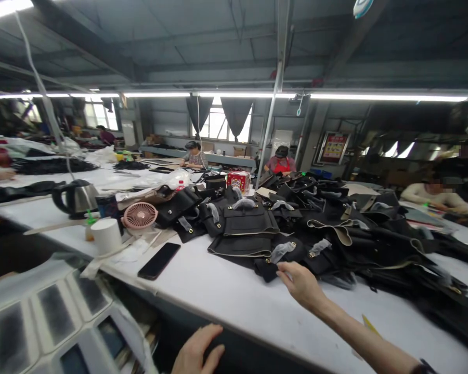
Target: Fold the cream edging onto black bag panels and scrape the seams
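My right hand (302, 285) reaches over the white table to the near edge of the pile. Its fingers are closed at the edge of a black leather bag piece (265, 270), whose handle (283, 251) is wrapped in clear plastic and has gold-coloured fittings. Just behind lies a flat black bag panel (239, 245) with a pale edge. My left hand (198, 349) is low in front of the table edge, thumb and fingers apart, holding nothing. A black phone (159, 261) lies on the table beyond it.
On the left of the table (218, 291) stand a pink fan (140, 215), a white paper roll (106, 235) and a steel kettle (76, 198). More black bag parts (374, 244) are heaped to the right. A thin pole (268, 137) rises behind the pile. Several people work farther off.
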Available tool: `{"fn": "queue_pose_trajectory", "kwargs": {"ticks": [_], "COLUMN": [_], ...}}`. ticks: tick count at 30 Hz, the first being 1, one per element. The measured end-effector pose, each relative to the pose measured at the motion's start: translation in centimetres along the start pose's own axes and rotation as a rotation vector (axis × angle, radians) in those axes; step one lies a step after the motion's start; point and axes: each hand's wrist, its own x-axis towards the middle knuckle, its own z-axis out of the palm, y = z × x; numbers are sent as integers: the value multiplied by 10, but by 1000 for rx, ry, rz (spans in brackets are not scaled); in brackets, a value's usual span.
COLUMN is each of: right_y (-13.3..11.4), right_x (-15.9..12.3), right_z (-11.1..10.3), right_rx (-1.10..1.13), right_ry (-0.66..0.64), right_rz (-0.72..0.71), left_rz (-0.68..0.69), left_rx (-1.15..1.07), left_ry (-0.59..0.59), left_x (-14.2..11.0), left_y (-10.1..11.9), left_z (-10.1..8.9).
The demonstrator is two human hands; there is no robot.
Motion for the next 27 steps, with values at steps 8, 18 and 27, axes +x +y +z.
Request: {"fn": "queue_pose_trajectory", "kwargs": {"ticks": [8,18,27], "right_y": [-15,-27,-38], "right_x": [114,192,112], "right_z": [53,23,-99], "right_rx": [-283,-219,192], "right_ry": [-145,-155,-69], "right_rz": [-199,-49,-103], "left_rz": [59,12,-188], "left_rx": [277,314,-666], "left_ry": [-83,-123,262], "left_x": [86,86,87], "left_y": [-8,-14,12], "left_z": [50,57,28]}}
